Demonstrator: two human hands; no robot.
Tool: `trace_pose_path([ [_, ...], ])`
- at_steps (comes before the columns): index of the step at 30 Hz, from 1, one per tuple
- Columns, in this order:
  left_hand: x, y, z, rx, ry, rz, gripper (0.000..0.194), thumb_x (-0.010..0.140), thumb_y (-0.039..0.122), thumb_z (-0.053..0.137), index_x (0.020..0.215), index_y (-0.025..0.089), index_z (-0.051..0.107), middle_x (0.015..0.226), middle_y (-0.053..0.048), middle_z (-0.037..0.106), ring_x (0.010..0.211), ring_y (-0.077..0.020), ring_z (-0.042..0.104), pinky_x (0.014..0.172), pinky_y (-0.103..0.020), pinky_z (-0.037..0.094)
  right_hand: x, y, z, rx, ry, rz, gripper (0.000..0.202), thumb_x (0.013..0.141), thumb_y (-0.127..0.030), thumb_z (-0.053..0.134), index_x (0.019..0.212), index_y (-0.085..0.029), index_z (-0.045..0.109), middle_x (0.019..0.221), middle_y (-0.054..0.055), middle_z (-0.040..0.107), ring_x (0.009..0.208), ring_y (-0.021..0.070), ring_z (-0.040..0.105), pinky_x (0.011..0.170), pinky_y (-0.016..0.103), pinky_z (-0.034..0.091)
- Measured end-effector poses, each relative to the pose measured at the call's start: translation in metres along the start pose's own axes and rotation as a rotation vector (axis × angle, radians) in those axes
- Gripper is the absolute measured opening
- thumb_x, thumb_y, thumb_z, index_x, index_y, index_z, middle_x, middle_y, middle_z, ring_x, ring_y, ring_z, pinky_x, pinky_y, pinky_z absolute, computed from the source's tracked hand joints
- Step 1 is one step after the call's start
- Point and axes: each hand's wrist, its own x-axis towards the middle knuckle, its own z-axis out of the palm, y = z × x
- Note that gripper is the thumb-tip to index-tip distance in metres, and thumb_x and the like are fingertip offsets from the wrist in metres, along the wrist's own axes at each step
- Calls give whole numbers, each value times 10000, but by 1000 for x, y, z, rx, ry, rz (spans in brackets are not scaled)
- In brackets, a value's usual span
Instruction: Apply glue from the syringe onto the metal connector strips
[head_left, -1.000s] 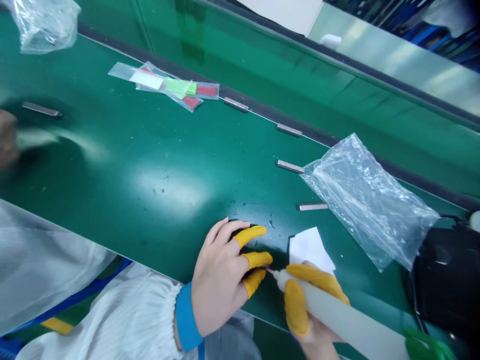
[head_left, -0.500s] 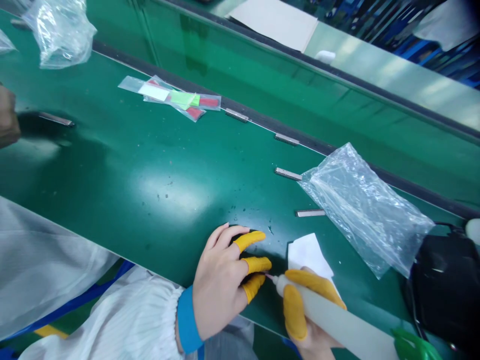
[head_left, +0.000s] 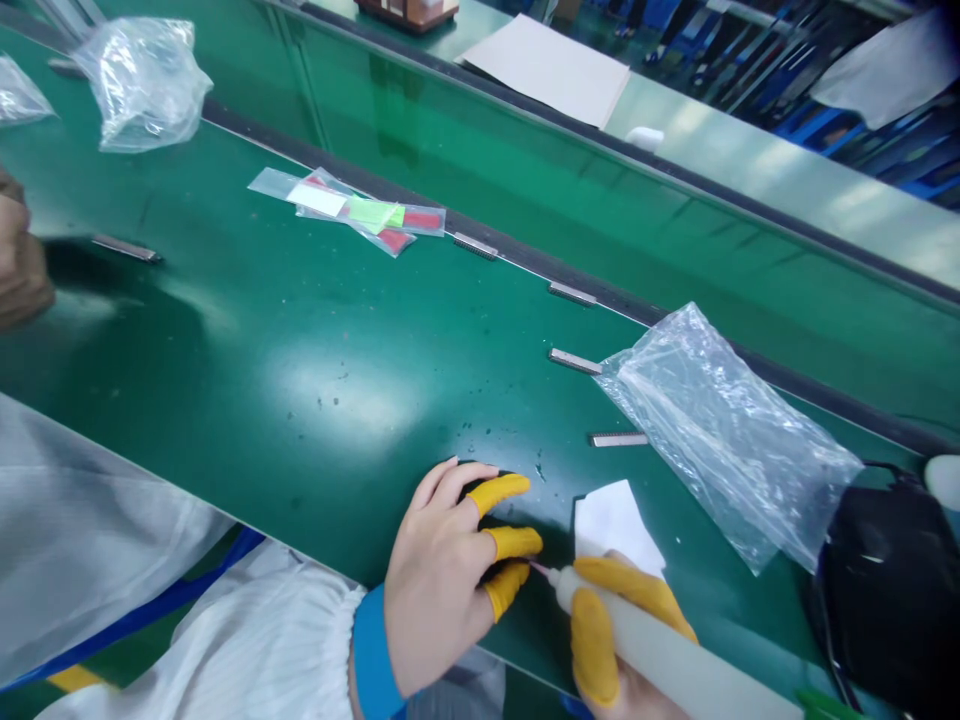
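My left hand (head_left: 442, 575), with yellow finger cots on thumb and two fingers, rests near the table's front edge. Its thumb and index finger are pinched close together, and whatever lies between them is hidden. In my right hand (head_left: 634, 640), also in yellow finger cots, is a white dispensing bottle (head_left: 675, 655) with a thin pink nozzle and a green part at its far end. The nozzle tip reaches the left thumb and index fingertips. A piece of white paper (head_left: 616, 520) lies just behind my right hand.
Several narrow connector strips (head_left: 619, 439) lie toward the back edge. A clear plastic bag (head_left: 727, 430) lies right of them, beside a black object (head_left: 892, 590). Bagged coloured strips (head_left: 375, 214) and a crumpled bag (head_left: 150, 85) are farther left. Another person's hand (head_left: 19, 260) is at far left.
The view has shifted slightly, so the table things sit a little lower in the picture. Both hands keep nearly the same pose, the nozzle still at the left fingertips.
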Motion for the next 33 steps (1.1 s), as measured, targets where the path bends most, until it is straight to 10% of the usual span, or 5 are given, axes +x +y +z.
trace_pose_path([
  [33, 0, 1, -1, 4, -43, -28, 147, 806, 255, 692, 926, 331, 729, 1161, 23, 666, 1169, -260, 506, 1051, -517, 375, 5, -6, -2, -181, 71, -155, 228, 782, -392, 690, 748, -174, 633, 677, 15, 648, 511, 141, 601, 467, 242, 470],
])
